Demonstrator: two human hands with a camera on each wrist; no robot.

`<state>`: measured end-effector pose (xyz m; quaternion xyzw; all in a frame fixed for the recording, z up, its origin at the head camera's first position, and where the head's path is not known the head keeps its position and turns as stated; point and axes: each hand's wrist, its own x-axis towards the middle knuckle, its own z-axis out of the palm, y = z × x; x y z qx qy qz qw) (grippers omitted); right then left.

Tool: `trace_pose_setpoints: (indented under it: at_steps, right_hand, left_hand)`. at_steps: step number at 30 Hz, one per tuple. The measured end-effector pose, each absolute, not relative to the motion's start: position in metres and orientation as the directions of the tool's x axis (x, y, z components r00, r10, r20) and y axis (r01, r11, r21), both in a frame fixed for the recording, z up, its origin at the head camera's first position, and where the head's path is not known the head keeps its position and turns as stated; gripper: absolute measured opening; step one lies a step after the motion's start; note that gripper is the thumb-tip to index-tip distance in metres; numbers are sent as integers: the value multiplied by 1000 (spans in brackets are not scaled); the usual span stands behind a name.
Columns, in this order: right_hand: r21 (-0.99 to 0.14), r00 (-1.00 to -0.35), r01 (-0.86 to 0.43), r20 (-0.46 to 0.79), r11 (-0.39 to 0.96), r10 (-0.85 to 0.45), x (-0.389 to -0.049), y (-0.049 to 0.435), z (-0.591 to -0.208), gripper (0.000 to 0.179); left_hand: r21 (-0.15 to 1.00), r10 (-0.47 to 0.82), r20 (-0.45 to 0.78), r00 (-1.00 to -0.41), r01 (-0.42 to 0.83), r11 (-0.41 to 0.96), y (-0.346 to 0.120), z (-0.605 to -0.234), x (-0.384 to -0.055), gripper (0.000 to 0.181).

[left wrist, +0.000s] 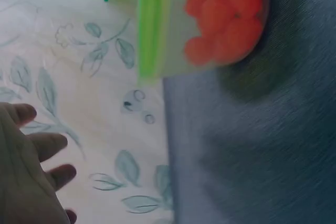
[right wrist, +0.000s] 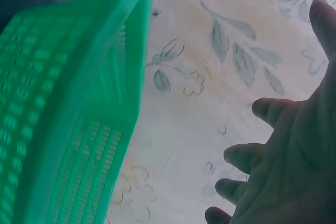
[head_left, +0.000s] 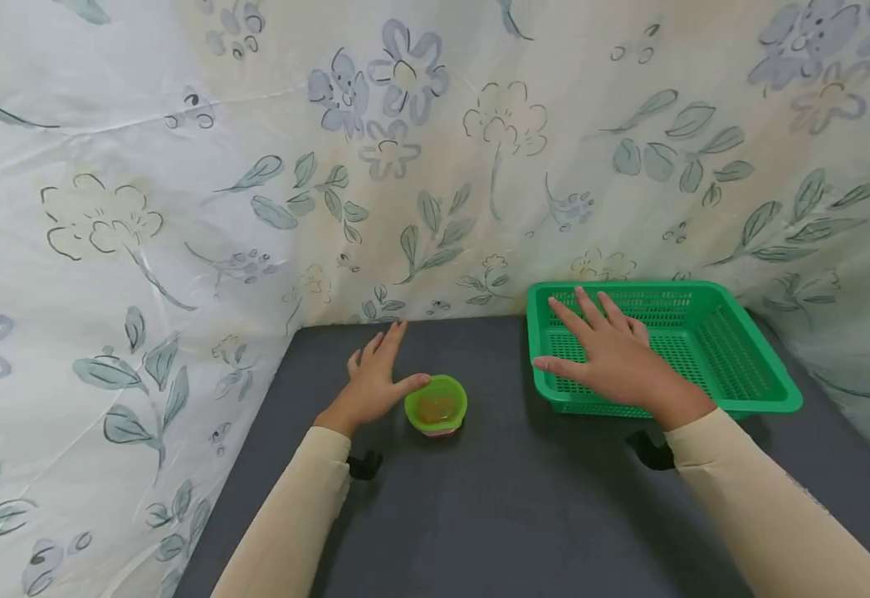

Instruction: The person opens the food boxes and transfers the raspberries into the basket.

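A small clear container [head_left: 437,409] with a lime-green lid stands on the dark table. Through its side, in the left wrist view, several orange-red pieces [left wrist: 231,17] show. My left hand [head_left: 372,384] hovers just left of it with fingers spread, the thumb overlapping the lid's rim in the head view. My right hand [head_left: 614,353] is held over the near left part of a green plastic basket [head_left: 767,365], fingers fanned out and holding nothing. In the right wrist view those fingers stand apart from the basket's rim [right wrist: 100,40].
The dark grey table [head_left: 495,515] runs back to a hanging floral cloth [head_left: 435,208], which also borders it on the left and right. The slotted basket takes up the table's back right.
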<state>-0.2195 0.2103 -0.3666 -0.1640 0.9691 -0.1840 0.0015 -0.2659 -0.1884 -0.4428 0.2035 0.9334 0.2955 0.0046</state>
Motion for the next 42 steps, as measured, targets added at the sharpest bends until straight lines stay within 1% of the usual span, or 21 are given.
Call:
trace_pose_setpoints:
  at_steps: [7,11,15,18,23,26,29,35,42]
  right_hand:
    - [-423,-918,-393,128,816,-376,-209,195,-380,103]
    - [-459,-897,-438,167,772,-410,-204,187,-389,101]
    - [-495,-875,-478,195,725,-444,-201,176,-398,100]
    - [-521,-852,-514,220,681,-475,-198,168,-405,100]
    - [-552,-809,-572,255,607,-530,-193,156,-414,98]
    - [-575,-787,-594,269,563,-555,-189,149,-420,96]
    - [-605,-774,-601,279,521,-569,-185,142,-427,94]
    - [-650,-767,-595,281,473,-577,-179,133,-442,90]
    - [-676,-769,-580,270,455,-580,-181,130,-463,81]
  left_hand:
    - [765,372,117,-921,322,557,-188,-482,-251,105]
    - [850,351,109,-930,270,451,-184,-505,-246,114]
    - [895,344,96,-934,232,381,-178,-523,-241,128]
    - [919,347,95,-933,216,331,-172,-533,-240,134]
    - [951,336,80,-938,173,257,-166,-544,-240,140]
    - [952,344,81,-936,175,252,-166,-547,-240,142]
    - [942,343,92,-935,193,273,-166,-550,-238,138]
    - [920,328,128,-936,236,314,-163,-555,-237,123]
    - [920,430,119,-895,263,292,-154,-556,-231,108]
